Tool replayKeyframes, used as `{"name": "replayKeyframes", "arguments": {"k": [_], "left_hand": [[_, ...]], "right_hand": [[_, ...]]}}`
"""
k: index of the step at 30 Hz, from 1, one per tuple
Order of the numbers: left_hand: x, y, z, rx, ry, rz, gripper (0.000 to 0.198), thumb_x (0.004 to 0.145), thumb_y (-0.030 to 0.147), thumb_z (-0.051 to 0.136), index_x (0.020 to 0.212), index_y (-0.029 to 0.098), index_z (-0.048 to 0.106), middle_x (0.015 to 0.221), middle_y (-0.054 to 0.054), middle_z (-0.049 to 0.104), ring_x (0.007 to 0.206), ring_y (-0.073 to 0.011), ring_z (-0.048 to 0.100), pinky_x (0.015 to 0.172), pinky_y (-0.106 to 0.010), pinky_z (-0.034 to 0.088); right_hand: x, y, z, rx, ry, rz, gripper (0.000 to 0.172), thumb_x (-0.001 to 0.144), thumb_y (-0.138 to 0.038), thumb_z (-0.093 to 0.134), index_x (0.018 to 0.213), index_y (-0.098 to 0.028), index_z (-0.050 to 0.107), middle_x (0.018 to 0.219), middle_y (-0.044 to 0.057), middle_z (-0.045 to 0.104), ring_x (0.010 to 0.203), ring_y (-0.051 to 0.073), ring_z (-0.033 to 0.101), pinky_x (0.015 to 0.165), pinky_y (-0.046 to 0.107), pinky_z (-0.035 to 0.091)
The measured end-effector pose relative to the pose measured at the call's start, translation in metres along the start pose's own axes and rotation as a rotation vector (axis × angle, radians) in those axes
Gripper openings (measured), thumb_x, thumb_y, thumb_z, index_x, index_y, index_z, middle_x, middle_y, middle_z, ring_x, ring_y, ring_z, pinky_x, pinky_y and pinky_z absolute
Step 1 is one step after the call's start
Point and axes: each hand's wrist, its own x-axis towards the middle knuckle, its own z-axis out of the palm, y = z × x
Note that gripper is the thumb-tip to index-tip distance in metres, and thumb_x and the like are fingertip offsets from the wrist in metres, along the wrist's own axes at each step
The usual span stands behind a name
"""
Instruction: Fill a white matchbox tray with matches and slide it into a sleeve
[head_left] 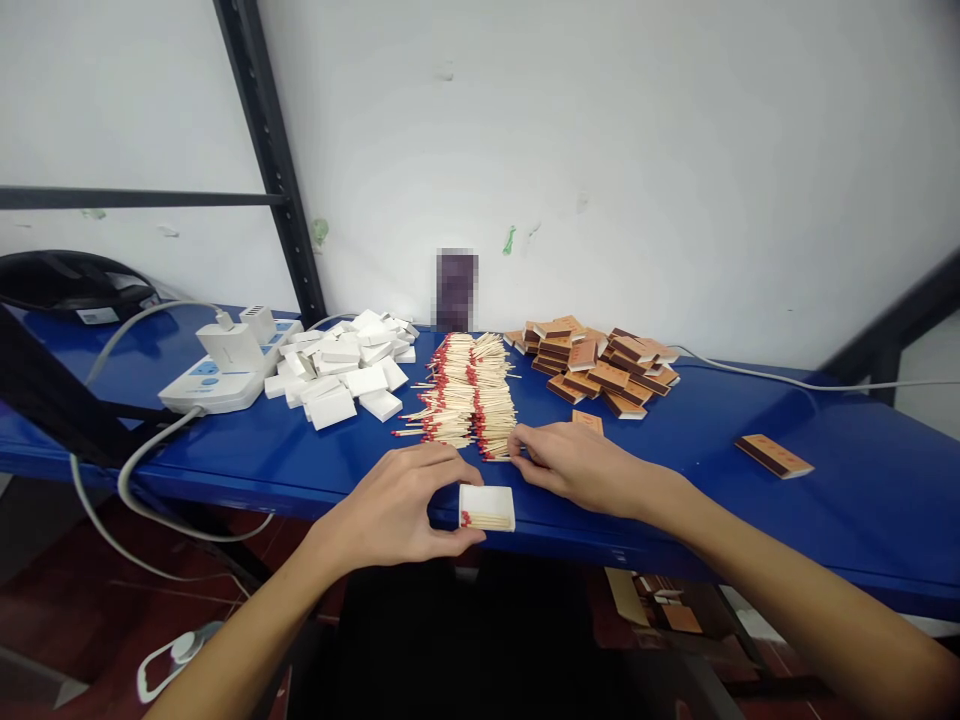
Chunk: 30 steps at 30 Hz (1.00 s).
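Bench surface (750, 420) is blue, set against a white wall. I log contents from left to right. At far left a white power strip (225, 365) carries a plugged adapter, its cable looping off the front edge. Next lies a heap of empty white inner trays (349, 370), loose and unsorted, near my left side, presumably kept there as stock. In the centre sits the match pile (469, 395), sticks aligned with red heads mostly to the left, which I judge eases picking in bundles.

My left hand (397, 505) grips one white tray (487, 507) at its left end, thumb below and fingers curled above, holding it at the bench's front edge with the mouth up. A few matches already lie in it. My right hand (574, 465) rests palm down just right of the tray, fingertips closed on sticks at the near end of the match pile.

Further right, orange outer sleeves (600, 365) are piled; one sleeve (772, 455) lies apart at far right.
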Motion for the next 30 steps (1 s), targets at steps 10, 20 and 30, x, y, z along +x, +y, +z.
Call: {"name": "replayKeyframes", "arguments": {"k": [10, 20, 30], "left_hand": [[0.0, 0.001, 0.0, 0.047, 0.0, -0.057, 0.027, 0.078, 0.039, 0.074, 0.096, 0.021, 0.065, 0.085, 0.0, 0.061, 0.077, -0.0156, 0.058, 0.069, -0.027, 0.042], [0.002, 0.001, 0.001, 0.054, -0.002, -0.105, 0.031, 0.075, 0.039, 0.075, 0.099, 0.021, 0.067, 0.064, 0.006, 0.05, 0.059, -0.0109, 0.05, 0.059, -0.025, 0.034], [0.001, 0.0, 0.002, 0.059, -0.021, -0.129, 0.032, 0.075, 0.041, 0.075, 0.1, 0.022, 0.067, 0.06, 0.007, 0.051, 0.057, -0.0106, 0.051, 0.06, -0.025, 0.034]], "right_hand": [[0.002, -0.002, -0.004, -0.019, -0.015, -0.008, 0.015, 0.099, -0.029, 0.045, 0.092, -0.021, 0.057, 0.075, 0.002, 0.064, 0.066, 0.016, 0.054, 0.06, 0.028, 0.026], [0.004, 0.0, -0.002, -0.037, -0.006, -0.012, 0.017, 0.099, -0.033, 0.044, 0.094, -0.023, 0.057, 0.081, 0.002, 0.066, 0.071, 0.017, 0.056, 0.061, 0.027, 0.027], [0.002, -0.014, -0.001, -0.212, -0.014, 0.025, 0.016, 0.099, -0.029, 0.045, 0.092, -0.019, 0.055, 0.073, 0.002, 0.065, 0.061, 0.017, 0.055, 0.057, 0.031, 0.019]]}}
